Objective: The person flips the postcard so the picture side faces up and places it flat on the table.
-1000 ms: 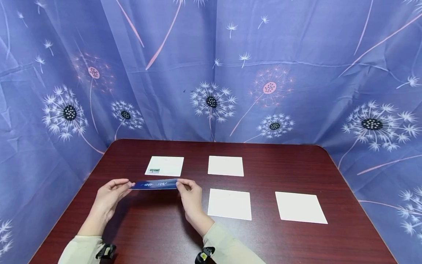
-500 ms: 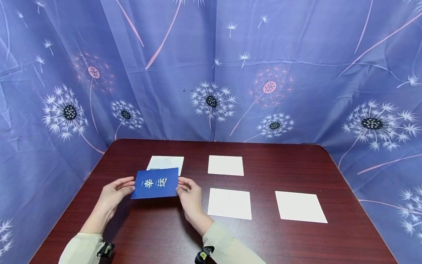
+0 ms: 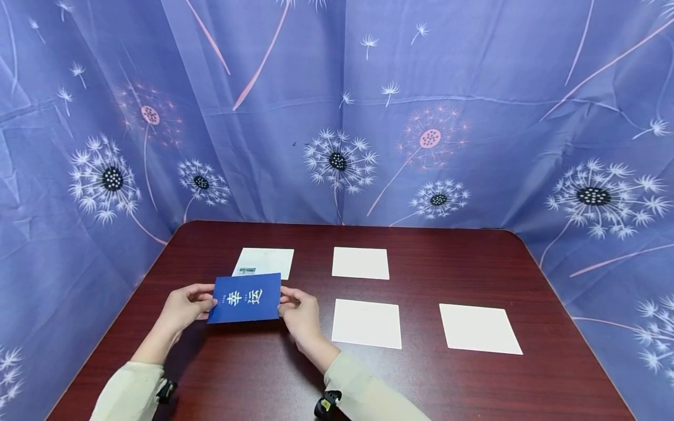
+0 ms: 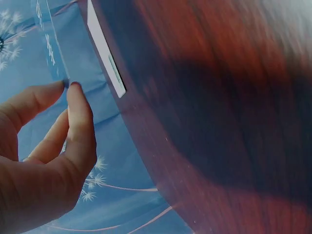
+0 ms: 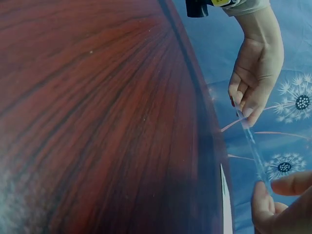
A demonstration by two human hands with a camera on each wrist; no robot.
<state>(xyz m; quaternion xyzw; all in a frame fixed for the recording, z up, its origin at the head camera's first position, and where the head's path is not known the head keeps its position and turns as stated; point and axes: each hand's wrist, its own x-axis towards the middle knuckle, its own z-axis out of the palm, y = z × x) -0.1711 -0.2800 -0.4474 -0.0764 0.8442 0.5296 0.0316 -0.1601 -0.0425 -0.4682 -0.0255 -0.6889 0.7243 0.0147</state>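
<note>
A blue card (image 3: 245, 298) with white characters on its face is held above the table between both hands. My left hand (image 3: 184, 310) pinches its left edge between thumb and fingers. On the opposite edge, my right hand (image 3: 302, 318) pinches it the same way. The left wrist view has the left hand (image 4: 58, 141) gripping the card's edge, the card (image 4: 50, 44) seen nearly edge-on. In the right wrist view the thin card (image 5: 253, 148) spans the gap between the two hands. Just behind it lies a white card (image 3: 265, 262) with a small picture in its corner, partly overlapped.
Three more white cards lie on the dark red wooden table (image 3: 453, 386): one at the back middle (image 3: 360, 263), one in the middle (image 3: 367, 323) and one at the right (image 3: 480, 328). A blue dandelion-print curtain (image 3: 337, 111) hangs behind and around the table.
The blue card has turned from nearly edge-on to show its lettered face to the head camera, then shifted slightly left and nearer. Both hands keep hold; the white cards stay in place.
</note>
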